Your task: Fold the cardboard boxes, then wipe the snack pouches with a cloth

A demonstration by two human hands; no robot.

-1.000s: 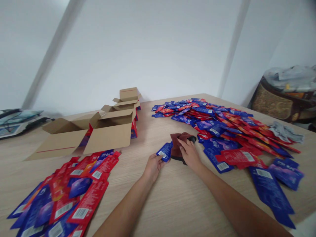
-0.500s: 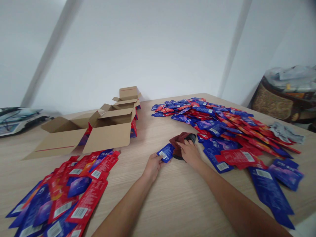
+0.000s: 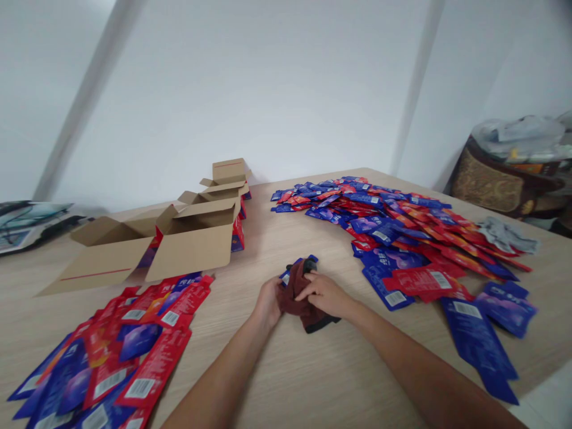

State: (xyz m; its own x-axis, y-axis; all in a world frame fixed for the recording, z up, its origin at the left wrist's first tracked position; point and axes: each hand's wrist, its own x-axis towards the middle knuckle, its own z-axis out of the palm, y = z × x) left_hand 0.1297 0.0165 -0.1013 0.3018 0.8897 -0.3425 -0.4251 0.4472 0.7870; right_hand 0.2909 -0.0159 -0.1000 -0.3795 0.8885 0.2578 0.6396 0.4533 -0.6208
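In the middle of the table, my left hand [image 3: 268, 302] is closed on a small blue packet [image 3: 285, 276], most of which is covered. A dark reddish-brown cloth [image 3: 297, 301] with black edges lies over that packet. My right hand [image 3: 325, 294] grips the cloth with bent fingers and presses it against the packet. To the right spreads a large pile of red and blue packets [image 3: 379, 226] with white barcode labels. Nearer on the left, a second group of similar packets [image 3: 111, 351] lies overlapped.
Several open cardboard boxes [image 3: 190, 247] stand in a row at the back left, flaps up. A grey crumpled cloth [image 3: 508, 235] rests at the pile's right edge. Beyond the table stands a patterned chair [image 3: 485, 179] with plastic bags [image 3: 518, 134]. A white wall [image 3: 277, 83] rises behind.
My right hand has picked the brown cloth up off the table and brought it left onto the blue packet. My left hand still has the packet, now mostly hidden by the cloth.
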